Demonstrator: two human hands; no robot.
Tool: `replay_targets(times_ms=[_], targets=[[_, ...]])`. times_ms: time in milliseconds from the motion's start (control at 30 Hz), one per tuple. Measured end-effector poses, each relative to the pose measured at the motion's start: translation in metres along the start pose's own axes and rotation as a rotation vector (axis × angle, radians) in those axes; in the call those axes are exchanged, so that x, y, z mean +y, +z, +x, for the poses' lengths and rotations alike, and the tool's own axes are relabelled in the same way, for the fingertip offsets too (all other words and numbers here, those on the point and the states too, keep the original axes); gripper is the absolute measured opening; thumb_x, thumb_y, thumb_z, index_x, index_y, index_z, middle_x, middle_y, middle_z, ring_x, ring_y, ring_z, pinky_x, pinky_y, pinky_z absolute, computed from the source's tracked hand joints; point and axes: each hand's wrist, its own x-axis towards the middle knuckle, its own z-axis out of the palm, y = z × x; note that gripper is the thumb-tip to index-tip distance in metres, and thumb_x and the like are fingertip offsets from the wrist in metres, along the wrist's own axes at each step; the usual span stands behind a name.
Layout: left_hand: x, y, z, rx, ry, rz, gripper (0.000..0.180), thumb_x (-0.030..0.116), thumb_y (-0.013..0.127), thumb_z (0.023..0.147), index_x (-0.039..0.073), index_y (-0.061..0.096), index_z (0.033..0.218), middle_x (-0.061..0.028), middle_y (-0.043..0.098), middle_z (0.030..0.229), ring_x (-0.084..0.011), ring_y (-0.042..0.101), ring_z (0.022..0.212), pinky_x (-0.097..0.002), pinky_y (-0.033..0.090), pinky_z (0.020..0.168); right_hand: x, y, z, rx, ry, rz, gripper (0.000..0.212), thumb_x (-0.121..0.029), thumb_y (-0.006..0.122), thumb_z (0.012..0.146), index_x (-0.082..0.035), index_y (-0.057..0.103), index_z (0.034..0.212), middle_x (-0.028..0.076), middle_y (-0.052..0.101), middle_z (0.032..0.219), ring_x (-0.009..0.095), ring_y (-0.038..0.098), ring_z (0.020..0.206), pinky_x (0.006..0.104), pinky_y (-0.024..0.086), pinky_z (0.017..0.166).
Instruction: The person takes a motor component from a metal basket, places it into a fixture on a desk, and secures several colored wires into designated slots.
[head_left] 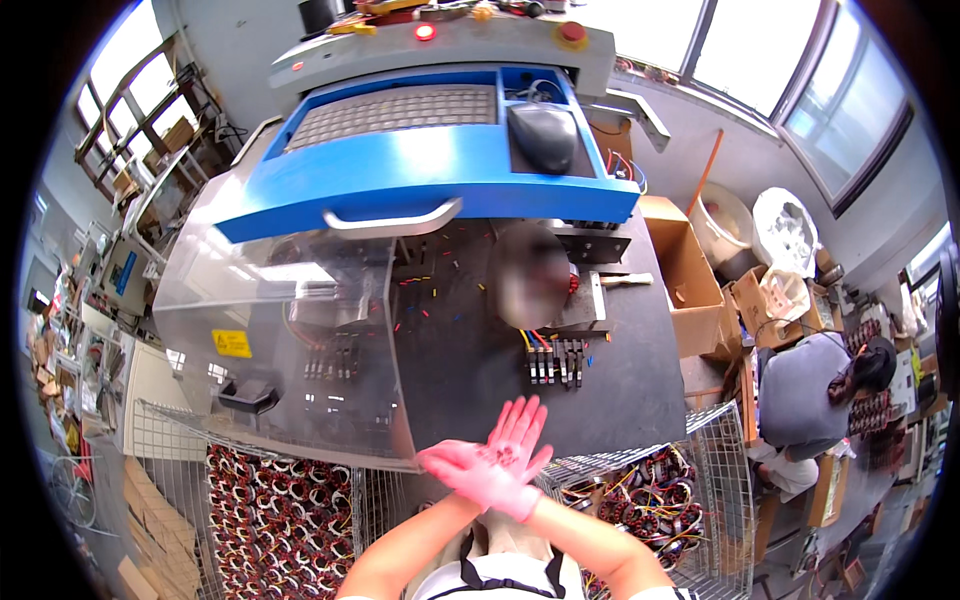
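Both my hands wear pink gloves and cross in front of the dark worktop (640,400). My left hand (519,428) is turned palm up, its fingers stretched away from me. Across its lower palm lies my right hand (468,470), which points left with fingers extended. Small dark red marks show on the palm; whether they are loose pieces or print on the glove I cannot make out. Beyond the hands stands a row of small black-and-metal clamps (556,365) with coloured wires. Behind it a round part (530,275) of the machine is blurred.
Wire baskets hold many wound motor stators (280,520) at left and more stators (655,510) at right. A clear guard (300,400) covers the worktop's left side. Above is a blue drawer (400,165) with keyboard and mouse. Cardboard boxes (685,270) and a bent-over person (805,390) are at right.
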Motion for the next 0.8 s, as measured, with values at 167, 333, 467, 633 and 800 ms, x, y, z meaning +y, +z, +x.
replay_targets(times_ms=[167,333,467,633,800], targets=[[-0.012,0.022,0.048,0.035,-0.14,0.086,0.075,0.038,0.054,0.086,0.001,0.028,0.146,-0.0208,0.027,0.152,-0.0396,0.021,0.142,-0.0476,0.013,0.119,0.084,-0.093,0.075,-0.053,-0.024,0.2,0.066,-0.029,0.065,0.083,0.002,0.04,0.136,0.021,0.046,0.136,0.038,0.039,0.129,0.0446,0.029,0.108],[-0.015,0.044,0.056,-0.131,-0.173,0.098,0.071,0.04,0.055,0.089,0.0,0.034,0.143,-0.0214,0.03,0.15,-0.039,0.025,0.14,-0.0466,0.014,0.119,0.106,-0.095,0.12,-0.146,-0.067,0.23,0.041,-0.021,0.059,0.09,0.0,0.047,0.124,0.017,0.059,0.104,0.03,0.057,0.099,0.0397,0.045,0.084],[-0.017,0.038,0.052,-0.038,-0.104,0.196,0.069,0.039,0.054,0.09,0.0,0.034,0.143,-0.0177,0.029,0.152,-0.0334,0.027,0.141,-0.0458,0.017,0.119,0.101,-0.152,0.148,-0.165,-0.098,0.269,0.025,-0.012,0.052,0.094,0.001,0.058,0.115,0.013,0.067,0.096,0.022,0.066,0.086,0.0325,0.051,0.075],[-0.008,0.035,0.068,-0.033,-0.091,0.162,0.066,0.036,0.055,0.089,0.0,0.036,0.142,-0.0185,0.032,0.15,-0.0333,0.031,0.139,-0.0458,0.017,0.118,0.128,-0.167,0.222,0.082,-0.509,-0.469,0.036,-0.023,0.064,0.082,-0.008,0.06,0.114,0.012,0.06,0.109,0.032,0.056,0.103,0.0445,0.044,0.089],[0.004,0.001,0.045,0.06,-0.074,-0.194,0.049,0.028,0.06,0.087,0.001,0.053,0.127,-0.0177,0.047,0.139,-0.0345,0.041,0.132,-0.0475,0.027,0.114,0.112,-0.163,0.172,-0.02,-0.356,-0.317,0.042,-0.025,0.069,0.08,-0.005,0.059,0.116,0.014,0.059,0.101,0.032,0.058,0.097,0.0421,0.048,0.083]])
